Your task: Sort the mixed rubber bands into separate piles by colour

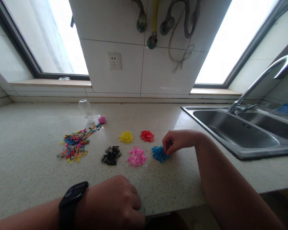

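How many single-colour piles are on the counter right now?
5: a yellow pile and a red pile at the back; a black pile, a pink pile and a blue pile nearer, left to right. The right hand may hide part of the blue pile.

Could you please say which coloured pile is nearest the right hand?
The blue pile, beside the pink pile; the right hand is at its edge, away from the others.

Daylight from left window (55,38) and right window (230,41), both blown out to white; wall (129,80) between them greyed by backlight. Pale sheen on table (186,121) beside sink (230,129), left hand (112,201) in shade. Wide-angle stretch toward edges, fine detail soft.
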The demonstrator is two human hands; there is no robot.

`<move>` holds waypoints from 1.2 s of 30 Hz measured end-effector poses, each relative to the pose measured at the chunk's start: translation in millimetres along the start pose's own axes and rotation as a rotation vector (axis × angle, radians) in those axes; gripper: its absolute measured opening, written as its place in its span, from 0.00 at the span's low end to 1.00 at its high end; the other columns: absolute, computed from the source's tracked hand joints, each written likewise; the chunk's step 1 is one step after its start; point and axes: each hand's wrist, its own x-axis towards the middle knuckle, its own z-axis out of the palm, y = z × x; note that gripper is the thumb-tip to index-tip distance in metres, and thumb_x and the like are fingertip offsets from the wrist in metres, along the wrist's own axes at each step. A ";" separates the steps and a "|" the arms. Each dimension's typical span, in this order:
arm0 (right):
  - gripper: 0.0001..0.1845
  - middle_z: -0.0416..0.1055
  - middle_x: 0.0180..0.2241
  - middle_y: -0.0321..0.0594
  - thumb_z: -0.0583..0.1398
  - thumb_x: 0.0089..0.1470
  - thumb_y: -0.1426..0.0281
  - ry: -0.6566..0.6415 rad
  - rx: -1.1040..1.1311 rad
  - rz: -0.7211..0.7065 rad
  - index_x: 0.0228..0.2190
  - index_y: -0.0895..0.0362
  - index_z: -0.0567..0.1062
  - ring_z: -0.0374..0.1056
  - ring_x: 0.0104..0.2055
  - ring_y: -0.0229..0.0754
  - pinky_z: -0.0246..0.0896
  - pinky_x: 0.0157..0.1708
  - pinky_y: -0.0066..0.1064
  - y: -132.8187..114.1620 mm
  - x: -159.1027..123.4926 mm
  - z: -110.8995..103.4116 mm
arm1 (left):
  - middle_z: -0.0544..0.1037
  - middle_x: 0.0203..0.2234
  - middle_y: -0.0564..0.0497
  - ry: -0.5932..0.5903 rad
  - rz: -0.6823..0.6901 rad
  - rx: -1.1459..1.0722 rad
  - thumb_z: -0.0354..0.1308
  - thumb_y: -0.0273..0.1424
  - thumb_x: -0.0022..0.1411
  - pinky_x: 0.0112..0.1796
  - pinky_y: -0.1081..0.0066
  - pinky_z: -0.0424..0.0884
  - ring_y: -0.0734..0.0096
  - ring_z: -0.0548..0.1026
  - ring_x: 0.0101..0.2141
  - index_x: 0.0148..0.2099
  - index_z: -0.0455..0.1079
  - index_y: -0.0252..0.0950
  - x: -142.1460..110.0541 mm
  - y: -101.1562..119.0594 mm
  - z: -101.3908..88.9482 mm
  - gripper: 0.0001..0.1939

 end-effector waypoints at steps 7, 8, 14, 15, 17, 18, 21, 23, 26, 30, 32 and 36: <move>0.16 0.77 0.29 0.39 0.68 0.47 0.60 -0.027 -0.030 -0.017 0.33 0.59 0.82 0.68 0.31 0.37 0.61 0.34 0.29 -0.3 0.5 0.9 | 0.69 0.19 0.57 -0.015 0.010 -0.011 0.59 0.34 0.65 0.20 0.64 0.52 0.73 0.66 0.21 0.29 0.63 0.38 1.4 -0.1 -4.0 0.13; 0.16 0.77 0.29 0.39 0.68 0.47 0.60 -0.030 -0.034 -0.016 0.33 0.60 0.82 0.68 0.31 0.37 0.61 0.34 0.29 -0.4 0.7 1.0 | 0.69 0.19 0.57 -0.013 0.009 -0.009 0.59 0.34 0.65 0.20 0.64 0.52 0.73 0.66 0.21 0.29 0.63 0.38 1.3 -0.1 -3.8 0.13; 0.13 0.75 0.28 0.38 0.68 0.46 0.62 0.001 -0.006 0.017 0.31 0.59 0.79 0.67 0.30 0.37 0.60 0.33 0.30 -2.1 -0.5 0.7 | 0.69 0.18 0.57 0.001 0.008 0.003 0.59 0.34 0.65 0.19 0.64 0.52 0.74 0.65 0.21 0.28 0.62 0.38 0.4 -0.8 0.6 0.14; 0.13 0.75 0.28 0.38 0.68 0.46 0.63 0.011 0.002 0.020 0.31 0.59 0.79 0.67 0.30 0.37 0.60 0.33 0.30 -2.2 -1.0 0.3 | 0.69 0.18 0.57 0.003 0.011 0.001 0.59 0.34 0.65 0.19 0.64 0.53 0.74 0.65 0.21 0.28 0.61 0.38 0.3 -0.8 1.1 0.14; 0.12 0.74 0.28 0.37 0.67 0.47 0.63 0.043 0.018 0.016 0.31 0.59 0.78 0.66 0.30 0.37 0.60 0.33 0.30 -1.0 -1.6 -0.7 | 0.68 0.18 0.57 0.007 0.015 -0.004 0.59 0.33 0.65 0.19 0.64 0.53 0.74 0.65 0.21 0.28 0.61 0.38 0.2 -0.8 1.6 0.14; 0.13 0.73 0.28 0.37 0.67 0.47 0.62 0.067 0.023 0.009 0.31 0.59 0.77 0.65 0.30 0.37 0.59 0.32 0.30 0.4 -1.3 -1.2 | 0.68 0.18 0.56 0.011 0.015 -0.007 0.59 0.34 0.65 0.19 0.64 0.53 0.74 0.65 0.21 0.28 0.61 0.38 0.1 -0.7 1.7 0.14; 0.15 0.70 0.26 0.35 0.66 0.49 0.59 0.175 0.025 -0.019 0.29 0.58 0.75 0.61 0.28 0.36 0.56 0.30 0.29 7.1 3.0 -2.5 | 0.69 0.17 0.56 0.030 0.007 -0.013 0.59 0.35 0.65 0.19 0.64 0.52 0.73 0.66 0.20 0.28 0.62 0.38 0.3 0.1 1.1 0.15; 0.17 0.66 0.24 0.34 0.64 0.50 0.56 0.262 0.034 -0.025 0.27 0.58 0.74 0.58 0.27 0.35 0.53 0.28 0.29 12.9 9.9 -2.7 | 0.69 0.17 0.56 0.038 0.002 -0.009 0.59 0.37 0.66 0.19 0.64 0.53 0.73 0.66 0.20 0.27 0.63 0.38 0.5 0.6 0.1 0.16; 0.20 0.62 0.22 0.32 0.61 0.52 0.52 0.442 0.063 -0.001 0.26 0.57 0.72 0.54 0.25 0.35 0.48 0.26 0.29 20.9 25.0 -2.1 | 0.68 0.17 0.56 0.031 0.003 -0.007 0.59 0.39 0.66 0.19 0.64 0.53 0.74 0.66 0.20 0.27 0.63 0.38 1.0 0.6 -2.1 0.16; 0.24 0.60 0.22 0.32 0.58 0.51 0.48 0.686 0.105 0.055 0.27 0.57 0.71 0.53 0.25 0.35 0.47 0.26 0.30 28.1 42.6 -1.8 | 0.68 0.18 0.57 0.003 0.006 -0.008 0.57 0.40 0.67 0.20 0.64 0.54 0.74 0.66 0.21 0.28 0.63 0.38 1.2 -0.7 -2.9 0.16; 0.25 0.58 0.21 0.31 0.57 0.51 0.46 0.726 0.143 0.063 0.27 0.57 0.70 0.52 0.24 0.35 0.46 0.25 0.30 31.1 46.3 -2.6 | 0.68 0.19 0.57 0.001 0.002 -0.002 0.57 0.40 0.67 0.20 0.64 0.54 0.73 0.66 0.22 0.28 0.63 0.38 0.9 -1.1 -2.3 0.16; 0.26 0.54 0.20 0.29 0.58 0.50 0.44 0.728 0.227 0.081 0.26 0.55 0.67 0.49 0.22 0.34 0.42 0.21 0.29 38.9 47.9 -5.0 | 0.69 0.19 0.57 -0.001 -0.008 0.013 0.56 0.40 0.68 0.20 0.64 0.54 0.72 0.65 0.22 0.28 0.62 0.38 0.0 0.5 -2.5 0.17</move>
